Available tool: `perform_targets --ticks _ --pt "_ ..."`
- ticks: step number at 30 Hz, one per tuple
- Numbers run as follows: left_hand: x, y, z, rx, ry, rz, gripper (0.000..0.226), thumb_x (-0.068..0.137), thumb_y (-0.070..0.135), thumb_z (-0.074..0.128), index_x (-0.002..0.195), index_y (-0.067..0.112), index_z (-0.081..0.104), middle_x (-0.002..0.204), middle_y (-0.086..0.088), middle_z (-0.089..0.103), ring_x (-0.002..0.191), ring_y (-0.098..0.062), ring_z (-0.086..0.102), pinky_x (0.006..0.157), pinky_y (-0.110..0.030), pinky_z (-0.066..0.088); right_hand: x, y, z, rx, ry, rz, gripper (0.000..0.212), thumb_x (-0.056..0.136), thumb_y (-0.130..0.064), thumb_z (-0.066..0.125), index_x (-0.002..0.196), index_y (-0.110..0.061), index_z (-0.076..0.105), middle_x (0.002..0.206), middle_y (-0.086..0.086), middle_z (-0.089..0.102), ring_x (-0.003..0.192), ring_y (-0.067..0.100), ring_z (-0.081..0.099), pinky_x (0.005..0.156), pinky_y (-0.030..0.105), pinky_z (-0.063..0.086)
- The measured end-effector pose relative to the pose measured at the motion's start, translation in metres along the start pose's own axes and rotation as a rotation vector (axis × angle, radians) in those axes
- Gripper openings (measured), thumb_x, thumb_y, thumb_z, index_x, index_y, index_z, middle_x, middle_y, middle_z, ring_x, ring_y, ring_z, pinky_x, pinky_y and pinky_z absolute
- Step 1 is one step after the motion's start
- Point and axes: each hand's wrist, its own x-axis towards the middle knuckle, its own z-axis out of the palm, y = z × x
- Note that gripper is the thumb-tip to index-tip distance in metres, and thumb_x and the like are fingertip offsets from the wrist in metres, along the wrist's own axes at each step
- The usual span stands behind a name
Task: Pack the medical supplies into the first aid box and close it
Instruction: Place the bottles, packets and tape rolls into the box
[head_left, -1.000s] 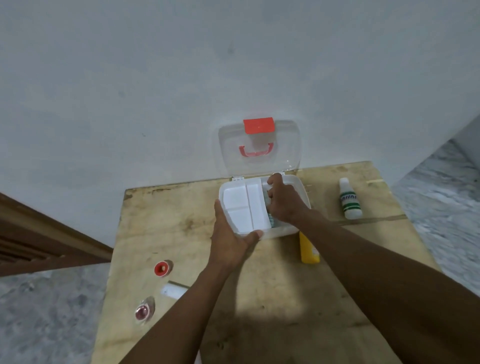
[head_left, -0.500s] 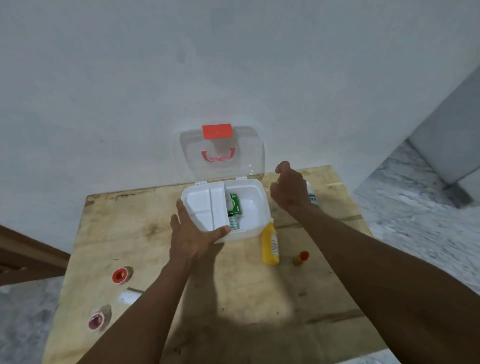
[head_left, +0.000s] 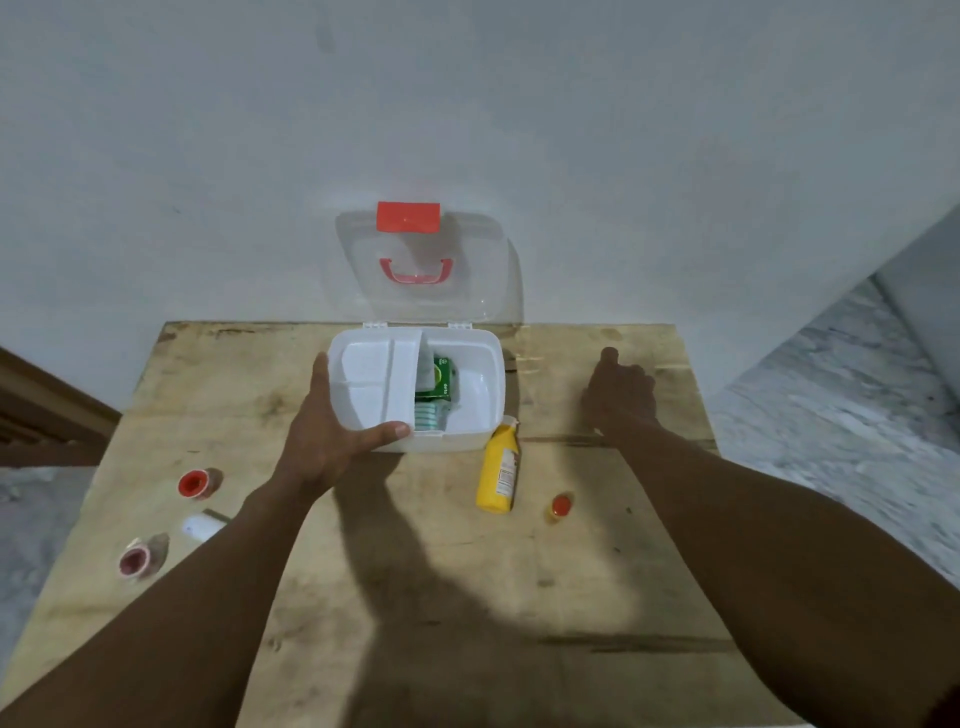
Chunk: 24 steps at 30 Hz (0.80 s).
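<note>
The white first aid box (head_left: 491, 389) stands at the table's far edge, its clear lid (head_left: 421, 265) with red latch and handle open against the wall. My left hand (head_left: 332, 431) grips the white divided tray (head_left: 374, 384) over the box's left half, thumb on its front edge. A green packet (head_left: 440, 378) and a teal strip (head_left: 428, 415) lie in the right half. My right hand (head_left: 618, 397) is curled, knuckles up, on the table right of the box; what lies under it is hidden. A yellow bottle (head_left: 498, 470) lies in front of the box.
A small red-capped bottle (head_left: 561, 505) stands right of the yellow one. At the wooden table's (head_left: 415, 571) left side are a red-capped jar (head_left: 195, 483), a white roll (head_left: 200, 526) and a pink-lidded jar (head_left: 135, 561). Stone floor lies beyond both side edges.
My right hand left the box and moved right, covering the spot where the white green-striped bottle stood. My left hand kept its hold on the tray. The view shifted.
</note>
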Motion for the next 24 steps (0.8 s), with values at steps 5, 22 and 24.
perform_targets --ticks 5,22,24 --pt "-0.003 0.007 0.001 0.026 -0.010 -0.011 0.101 0.048 0.059 0.081 0.134 0.037 0.033 0.117 0.034 0.050 0.101 0.005 0.051 0.072 -0.021 0.043 0.006 0.012 0.004 0.069 -0.062 0.039 0.041 0.096 -0.015 0.045 0.135 -0.013 0.032 0.127 0.021 0.048 0.116 0.043 0.052 0.092 0.043 0.047" --pt "0.004 -0.006 -0.013 -0.004 -0.131 0.044 0.101 0.058 0.037 0.092 0.135 0.026 0.027 0.118 0.027 0.051 0.112 -0.001 0.054 0.087 -0.032 0.050 -0.060 -0.039 -0.053 0.621 0.290 -0.448 0.065 0.072 -0.014 0.075 0.125 -0.021 0.039 0.087 0.011 0.059 0.077 0.032 0.059 0.065 0.034 0.048" --pt "0.004 -0.009 -0.012 -0.011 -0.124 0.053 0.102 0.060 0.036 0.092 0.136 0.026 0.025 0.121 0.018 0.053 0.112 -0.012 0.055 0.087 -0.033 0.050 -0.076 -0.052 -0.056 0.661 0.350 -0.492 0.066 0.071 -0.013 0.078 0.125 -0.019 0.040 0.086 0.010 0.061 0.074 0.030 0.061 0.065 0.040 0.055"
